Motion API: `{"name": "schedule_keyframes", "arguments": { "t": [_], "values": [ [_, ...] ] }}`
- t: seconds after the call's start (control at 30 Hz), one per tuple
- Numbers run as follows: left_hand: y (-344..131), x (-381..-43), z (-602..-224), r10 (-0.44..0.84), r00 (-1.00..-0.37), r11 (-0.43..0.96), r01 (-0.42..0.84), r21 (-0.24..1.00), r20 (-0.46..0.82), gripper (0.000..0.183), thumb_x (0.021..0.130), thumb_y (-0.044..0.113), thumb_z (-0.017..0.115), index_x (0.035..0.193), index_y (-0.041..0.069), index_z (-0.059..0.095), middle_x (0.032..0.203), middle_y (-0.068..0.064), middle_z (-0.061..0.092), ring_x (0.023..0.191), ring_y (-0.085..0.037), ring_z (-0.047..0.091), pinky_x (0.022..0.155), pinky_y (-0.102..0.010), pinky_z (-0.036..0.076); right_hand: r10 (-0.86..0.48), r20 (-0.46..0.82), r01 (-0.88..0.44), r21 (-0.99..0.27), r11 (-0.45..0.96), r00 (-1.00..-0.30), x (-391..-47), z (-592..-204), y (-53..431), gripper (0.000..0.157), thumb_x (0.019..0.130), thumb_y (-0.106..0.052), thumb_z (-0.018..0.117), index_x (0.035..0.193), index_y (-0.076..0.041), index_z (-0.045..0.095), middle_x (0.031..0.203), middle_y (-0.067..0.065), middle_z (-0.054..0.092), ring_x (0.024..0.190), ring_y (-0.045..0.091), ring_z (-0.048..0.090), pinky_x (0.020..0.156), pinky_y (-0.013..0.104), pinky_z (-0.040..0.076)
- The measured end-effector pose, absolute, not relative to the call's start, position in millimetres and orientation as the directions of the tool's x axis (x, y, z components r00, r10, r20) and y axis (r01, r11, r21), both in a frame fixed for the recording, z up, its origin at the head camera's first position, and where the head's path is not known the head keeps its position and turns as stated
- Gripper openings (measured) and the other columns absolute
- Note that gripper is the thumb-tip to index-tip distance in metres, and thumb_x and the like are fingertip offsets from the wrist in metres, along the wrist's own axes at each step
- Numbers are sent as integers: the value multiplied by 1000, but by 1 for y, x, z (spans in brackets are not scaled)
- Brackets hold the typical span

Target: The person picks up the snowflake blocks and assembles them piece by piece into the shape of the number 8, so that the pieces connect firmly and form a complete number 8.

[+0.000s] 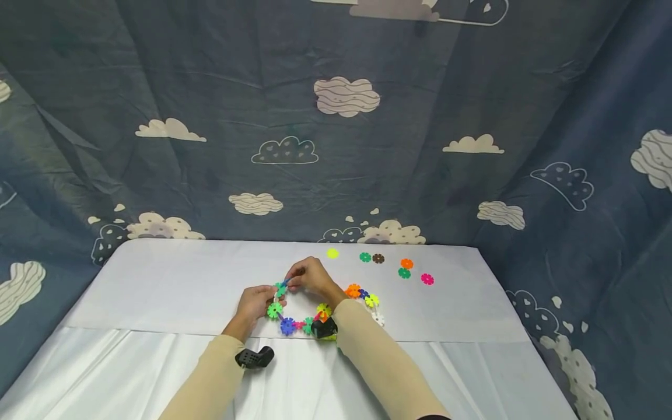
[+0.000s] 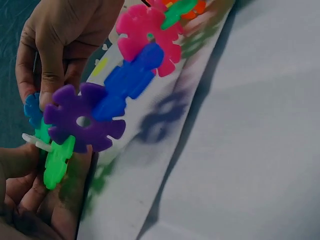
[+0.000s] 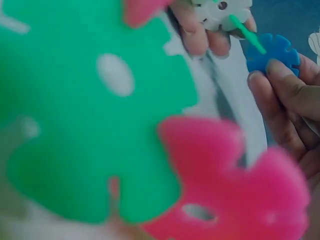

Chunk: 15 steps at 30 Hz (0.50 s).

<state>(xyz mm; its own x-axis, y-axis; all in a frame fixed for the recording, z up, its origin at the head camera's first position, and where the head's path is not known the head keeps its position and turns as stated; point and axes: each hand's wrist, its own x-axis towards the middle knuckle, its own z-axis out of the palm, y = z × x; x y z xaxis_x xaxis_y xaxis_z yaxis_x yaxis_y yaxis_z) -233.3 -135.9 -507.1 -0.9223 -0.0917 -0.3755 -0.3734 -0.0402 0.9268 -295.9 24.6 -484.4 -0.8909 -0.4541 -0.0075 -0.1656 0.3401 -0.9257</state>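
Observation:
A chain of notched plastic flower discs in several colours curves between the two hands, and its purple disc and blue disc show in the left wrist view. My left hand holds the chain's end at a white disc and a green disc. With thumb and fingertips, my right hand pinches a blue flower disc against the edge of a green disc at that end. Close to the right wrist camera, a large green disc and a pink disc of the chain look blurred.
Loose discs lie on the white table toward the back: yellow, brown, orange, pink and two green ones. Under the right forearm, the chain continues to an orange disc. A cloud-patterned curtain hangs behind.

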Motion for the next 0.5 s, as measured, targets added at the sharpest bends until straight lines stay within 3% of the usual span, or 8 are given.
{"name": "schedule_keyframes", "arguments": {
  "t": [0.13, 0.37, 0.5],
  "values": [
    [-137, -235, -509, -60, -928, -26, -366, 930, -367, 25, 101, 10, 48, 112, -10, 58, 87, -11, 72, 75, -15, 70, 63, -23, 55, -442, -13, -154, -927, 341, -897, -295, -483, 25, 5, 80, 10, 70, 84, 8, 72, 77, 15, 70, 60, 12, 64, 62, 26, 58],
    [-140, -236, -506, 78, -933, 6, -352, 936, -352, 38, 100, 24, 50, 121, -5, 61, 97, -10, 72, 85, -17, 70, 77, -30, 56, -470, 57, -240, -909, 340, -881, -293, -486, 26, 7, 77, 8, 75, 84, 6, 73, 81, 11, 69, 63, 7, 62, 60, 21, 54],
    [-141, -234, -504, 76, -925, 25, -372, 928, -372, 44, 97, 32, 56, 121, -5, 61, 95, -9, 72, 85, -18, 70, 80, -32, 55, -482, 67, -262, -899, 351, -874, -292, -484, 26, 7, 77, 6, 76, 84, 5, 73, 80, 10, 69, 61, 7, 62, 59, 21, 54]
  ]
}}
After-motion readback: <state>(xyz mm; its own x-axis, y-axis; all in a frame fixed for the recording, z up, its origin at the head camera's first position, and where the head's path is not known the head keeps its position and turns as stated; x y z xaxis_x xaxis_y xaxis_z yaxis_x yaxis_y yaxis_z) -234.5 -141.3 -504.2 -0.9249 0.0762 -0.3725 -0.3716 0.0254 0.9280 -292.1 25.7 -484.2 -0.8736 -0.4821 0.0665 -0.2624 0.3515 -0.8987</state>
